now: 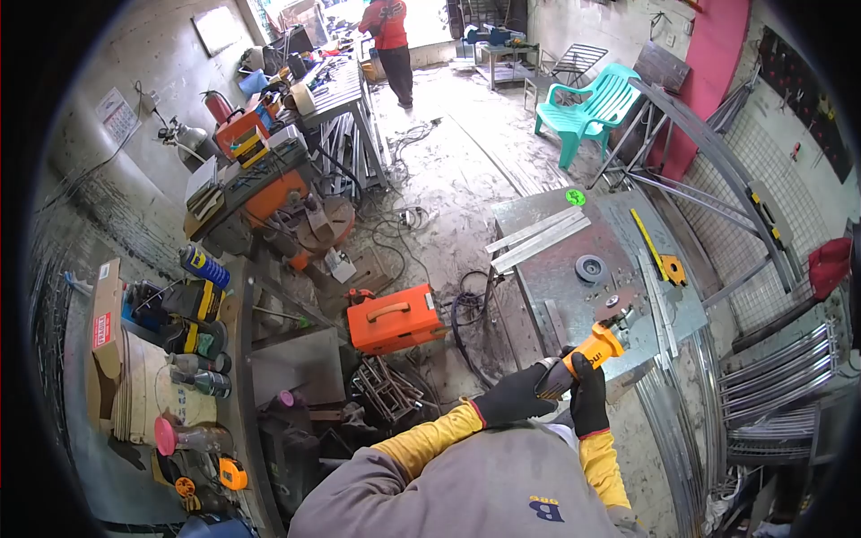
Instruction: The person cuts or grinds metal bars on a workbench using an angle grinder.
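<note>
Both my hands are in black gloves, below yellow sleeves. My left hand [516, 395] is closed around the dark rear part of a yellow angle grinder [594, 348]. My right hand [589, 400] grips the same tool from the right, its fingers wrapped against the body. The grinder points away from me, over the near edge of a metal-topped table [556, 273]. Just past its front lie small metal parts and a small disc [613, 302]. A dark round wheel [591, 269] sits farther up the tabletop.
Flat metal bars [543, 238] and a yellow tape measure [672, 269] lie on the table. An orange case [395, 318] stands on the floor at left, near loose cables. Beyond are a green chair [587, 112] and a person in red [390, 40]. Bent tubes [780, 386] are stacked right.
</note>
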The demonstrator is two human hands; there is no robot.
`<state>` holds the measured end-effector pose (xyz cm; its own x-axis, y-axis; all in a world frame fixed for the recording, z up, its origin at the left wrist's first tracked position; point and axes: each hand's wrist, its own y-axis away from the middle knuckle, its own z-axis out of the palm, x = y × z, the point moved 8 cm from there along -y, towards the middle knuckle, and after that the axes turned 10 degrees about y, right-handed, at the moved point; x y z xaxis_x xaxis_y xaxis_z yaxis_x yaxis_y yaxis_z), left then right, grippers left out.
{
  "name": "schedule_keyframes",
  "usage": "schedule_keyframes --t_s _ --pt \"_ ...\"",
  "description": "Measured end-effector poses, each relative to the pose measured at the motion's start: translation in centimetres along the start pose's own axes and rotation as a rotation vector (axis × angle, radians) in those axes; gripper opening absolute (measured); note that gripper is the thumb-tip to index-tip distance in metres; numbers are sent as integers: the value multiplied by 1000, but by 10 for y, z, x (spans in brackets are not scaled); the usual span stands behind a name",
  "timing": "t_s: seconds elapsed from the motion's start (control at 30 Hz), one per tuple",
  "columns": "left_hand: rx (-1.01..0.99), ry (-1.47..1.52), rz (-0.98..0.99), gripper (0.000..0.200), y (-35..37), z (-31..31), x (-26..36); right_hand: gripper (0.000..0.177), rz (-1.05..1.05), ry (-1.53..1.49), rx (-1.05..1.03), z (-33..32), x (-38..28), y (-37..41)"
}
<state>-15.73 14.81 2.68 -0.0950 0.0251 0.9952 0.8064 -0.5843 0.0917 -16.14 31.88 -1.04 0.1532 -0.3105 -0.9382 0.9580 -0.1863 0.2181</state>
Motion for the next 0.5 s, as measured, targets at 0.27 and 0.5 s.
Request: schedule_keyframes --t_s 0.27,0.5 --pt "279 -663 193 80 6 -17 26 37 167 39 -163 27 26 15" --pt "385 -398 114 68 2 -30 20 35 114 373 -328 58 0 20"
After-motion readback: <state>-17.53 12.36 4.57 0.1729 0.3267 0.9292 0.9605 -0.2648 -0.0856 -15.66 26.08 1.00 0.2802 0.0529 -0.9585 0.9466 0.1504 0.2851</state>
